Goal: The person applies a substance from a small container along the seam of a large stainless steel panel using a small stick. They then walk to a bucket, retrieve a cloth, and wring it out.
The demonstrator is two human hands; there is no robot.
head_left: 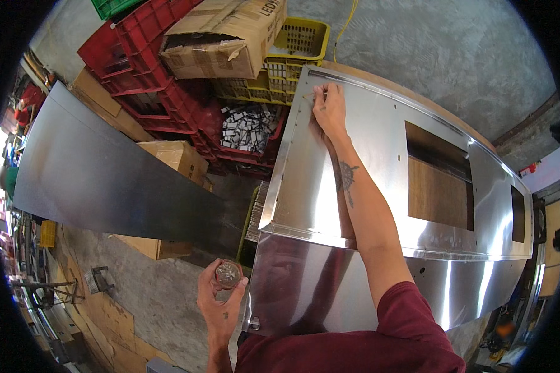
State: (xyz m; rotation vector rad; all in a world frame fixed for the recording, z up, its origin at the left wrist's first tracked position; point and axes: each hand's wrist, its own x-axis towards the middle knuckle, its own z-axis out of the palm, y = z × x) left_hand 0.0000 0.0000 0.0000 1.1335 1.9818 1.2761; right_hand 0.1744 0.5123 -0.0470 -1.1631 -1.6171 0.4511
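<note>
A large box-shaped sheet-metal cabinet [305, 186] lies in front of me, its bright face turned up. My right hand [331, 109] reaches across it to the far left corner, near the raised rim. Its fingers are pinched together by a row of small holes along that edge; a thin, small piece seems to stick out from the fingertips, too small to name. Low at the left, my left hand [221, 304] is wrapped round a small round container [228, 273] with small, shiny bits inside. It is held beside the cabinet's near left corner.
Rectangular openings [438, 193] are cut in the cabinet's face. Beyond its left side stand stacked red crates [162, 93], one with many small metal pieces [249, 127], a yellow basket [302, 37] and a cardboard box [224, 37]. A curved metal sheet [106, 168] stands at the left.
</note>
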